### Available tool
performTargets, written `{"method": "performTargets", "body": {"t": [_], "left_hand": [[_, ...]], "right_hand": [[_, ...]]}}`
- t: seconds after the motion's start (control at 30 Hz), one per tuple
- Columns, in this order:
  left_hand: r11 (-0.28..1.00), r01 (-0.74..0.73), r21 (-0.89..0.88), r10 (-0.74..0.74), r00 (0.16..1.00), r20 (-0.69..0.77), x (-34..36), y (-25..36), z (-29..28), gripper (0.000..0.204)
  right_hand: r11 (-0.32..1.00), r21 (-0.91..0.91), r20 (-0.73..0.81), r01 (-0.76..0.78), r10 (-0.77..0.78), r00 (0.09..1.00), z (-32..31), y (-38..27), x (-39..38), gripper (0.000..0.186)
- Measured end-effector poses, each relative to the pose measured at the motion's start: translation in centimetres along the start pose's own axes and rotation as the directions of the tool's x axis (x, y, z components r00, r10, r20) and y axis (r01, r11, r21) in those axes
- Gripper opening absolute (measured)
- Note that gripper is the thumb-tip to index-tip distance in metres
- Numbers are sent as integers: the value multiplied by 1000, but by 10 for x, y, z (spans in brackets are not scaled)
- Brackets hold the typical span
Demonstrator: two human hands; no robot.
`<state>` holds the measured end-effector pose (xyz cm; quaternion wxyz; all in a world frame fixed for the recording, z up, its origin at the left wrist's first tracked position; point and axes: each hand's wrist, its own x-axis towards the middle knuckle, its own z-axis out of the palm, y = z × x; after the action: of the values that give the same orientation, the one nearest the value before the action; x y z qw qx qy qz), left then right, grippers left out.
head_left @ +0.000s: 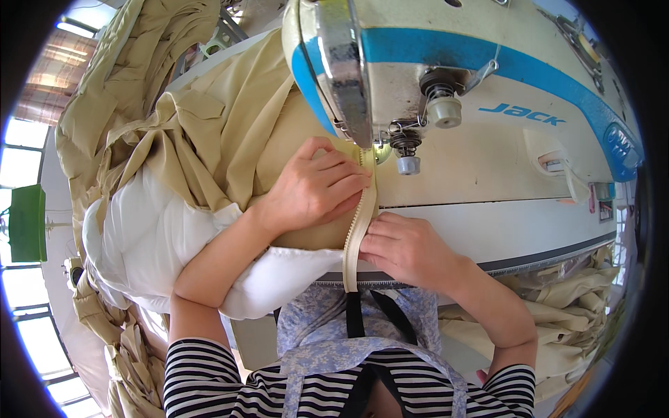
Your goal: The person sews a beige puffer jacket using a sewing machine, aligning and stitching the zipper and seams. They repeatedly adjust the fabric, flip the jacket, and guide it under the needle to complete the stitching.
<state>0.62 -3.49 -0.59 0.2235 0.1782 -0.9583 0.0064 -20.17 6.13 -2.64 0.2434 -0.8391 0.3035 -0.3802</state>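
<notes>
A: Where does the light originate?

B: Bright daylight enters through the windows (17,167) at the left rim, which are overexposed to near white. A small lamp glows at the needle area of the sewing machine (488,90).

A: Shadows and glare?

B: Soft shadow lies beneath the left hand (313,191); the machine's metal faceplate (341,63) shows a dull sheen.

A: Image quality?

B: The centre is sharp. Fisheye distortion bends straight edges toward the rim, and a black vignette encloses the circular field.
</notes>
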Motion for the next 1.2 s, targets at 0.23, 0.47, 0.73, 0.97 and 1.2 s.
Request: {"method": "performTargets", "body": {"t": [0.23, 0.47, 0.73, 0.97, 1.2], "left_hand": [[990, -45, -137, 42, 999, -27, 7, -25, -6, 23], [924, 308, 228, -334, 939, 83, -81, -5, -123, 28], [823, 551, 139, -487, 810, -328, -124, 99, -219, 26], [488, 650, -582, -851, 503, -152, -227, 186, -213, 57], [-180, 166, -970, -933, -342, 114, -381, 131, -219, 87]], "right_hand": [[980, -61, 54, -188, 191, 980, -11, 0, 18, 19], [966, -255, -130, -50, 17, 991, -9, -45, 40, 41], [988, 134, 333, 80, -121, 935, 32, -96, 101, 45], [943, -195, 437, 269, -162, 885, 73, -147, 111, 12], [839, 84, 82, 538, -544, 835, 62, -152, 53, 25]]}}
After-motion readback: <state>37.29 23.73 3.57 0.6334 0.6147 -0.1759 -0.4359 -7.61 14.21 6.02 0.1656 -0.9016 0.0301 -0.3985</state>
